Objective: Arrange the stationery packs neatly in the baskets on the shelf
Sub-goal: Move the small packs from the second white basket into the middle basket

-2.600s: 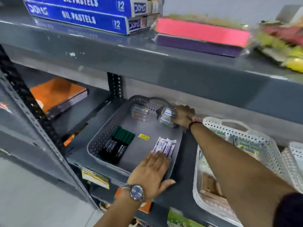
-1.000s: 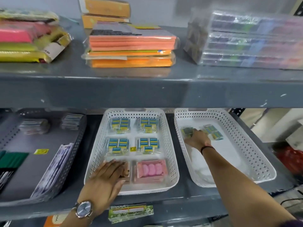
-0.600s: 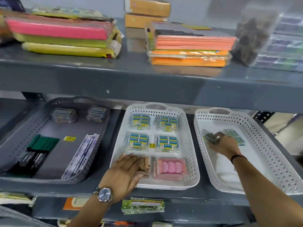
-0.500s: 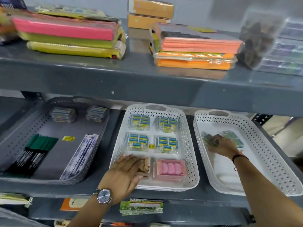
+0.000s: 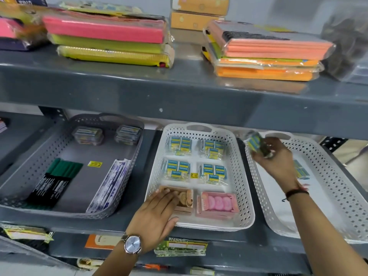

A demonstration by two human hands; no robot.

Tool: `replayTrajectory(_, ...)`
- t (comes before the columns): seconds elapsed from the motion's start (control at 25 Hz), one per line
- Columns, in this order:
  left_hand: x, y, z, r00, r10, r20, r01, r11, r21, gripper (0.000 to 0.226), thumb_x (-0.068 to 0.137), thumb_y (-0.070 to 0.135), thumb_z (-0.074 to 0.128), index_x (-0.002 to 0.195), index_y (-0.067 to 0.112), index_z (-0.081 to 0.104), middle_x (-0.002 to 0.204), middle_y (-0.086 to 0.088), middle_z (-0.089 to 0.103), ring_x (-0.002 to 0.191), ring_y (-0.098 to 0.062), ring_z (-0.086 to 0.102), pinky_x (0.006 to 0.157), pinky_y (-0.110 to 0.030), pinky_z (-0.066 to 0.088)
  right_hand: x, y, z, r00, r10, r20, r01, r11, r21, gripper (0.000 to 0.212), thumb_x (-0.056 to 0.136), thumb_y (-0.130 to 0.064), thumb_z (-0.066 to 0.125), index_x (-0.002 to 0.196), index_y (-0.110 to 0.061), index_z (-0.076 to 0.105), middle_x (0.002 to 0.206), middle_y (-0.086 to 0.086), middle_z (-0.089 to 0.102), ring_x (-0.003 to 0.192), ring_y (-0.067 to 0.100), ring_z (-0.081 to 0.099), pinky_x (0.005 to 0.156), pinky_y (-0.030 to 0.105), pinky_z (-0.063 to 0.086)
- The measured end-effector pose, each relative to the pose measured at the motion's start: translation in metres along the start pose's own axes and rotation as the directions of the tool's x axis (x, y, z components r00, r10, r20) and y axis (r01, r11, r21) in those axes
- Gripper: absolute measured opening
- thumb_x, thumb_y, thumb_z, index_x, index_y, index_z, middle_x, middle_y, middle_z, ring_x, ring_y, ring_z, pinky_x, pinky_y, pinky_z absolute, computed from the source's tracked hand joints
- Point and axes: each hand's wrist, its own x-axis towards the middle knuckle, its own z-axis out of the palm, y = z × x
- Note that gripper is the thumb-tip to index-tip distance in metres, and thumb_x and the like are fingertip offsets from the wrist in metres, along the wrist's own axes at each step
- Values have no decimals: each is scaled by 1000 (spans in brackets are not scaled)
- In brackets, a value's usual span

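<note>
Three baskets stand on the lower shelf: a grey basket point(image 5: 31, 156) at left, a middle white basket point(image 5: 242, 182) and a right white basket point(image 5: 346, 188). My left hand point(image 5: 157, 211) lies flat on the middle basket's front edge, fingers over a brown pack point(image 5: 186, 198), beside a pink eraser pack point(image 5: 218, 203). Several blue-yellow eraser packs point(image 5: 177, 172) fill that basket's back rows. My right hand point(image 5: 274, 158) is raised over the right basket's left rim, gripping a blue-yellow eraser pack point(image 5: 253, 142). One more such pack point(image 5: 301, 172) lies in the right basket.
The grey basket holds green markers point(image 5: 59, 176), a long white pack point(image 5: 111, 186) and two clear boxes point(image 5: 88, 134). The upper shelf edge point(image 5: 179, 96) overhangs the baskets and carries stacked coloured paper packs point(image 5: 107, 42). Price labels hang on the lower shelf front.
My right hand has lifted one blue-yellow pack out of the right basket and moved it up and left. My left hand stays on the middle basket.
</note>
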Motion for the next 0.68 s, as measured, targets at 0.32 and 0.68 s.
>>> replayTrajectory(0.32,-6,-1,-1,999,-33,-36,32,999,-12,68,97,40,8,106,11,69,109,-5,72,103,-22,66,107,-24,14,-34,-79,111,638,-354,684,450,892,41,60,75,-20,76,128,-11,50,140,6,53,123,20,54,105,27,43)
replayTrajectory(0.68,-7,-1,-1,998,-45,-33,45,999,-8,67,97,40,9,105,11,69,108,-6,72,103,-22,66,107,-24,15,-45,-70,144,622,-303,722,476,878,-43,56,81,-29,70,130,-11,51,137,7,53,124,22,50,103,30,43)
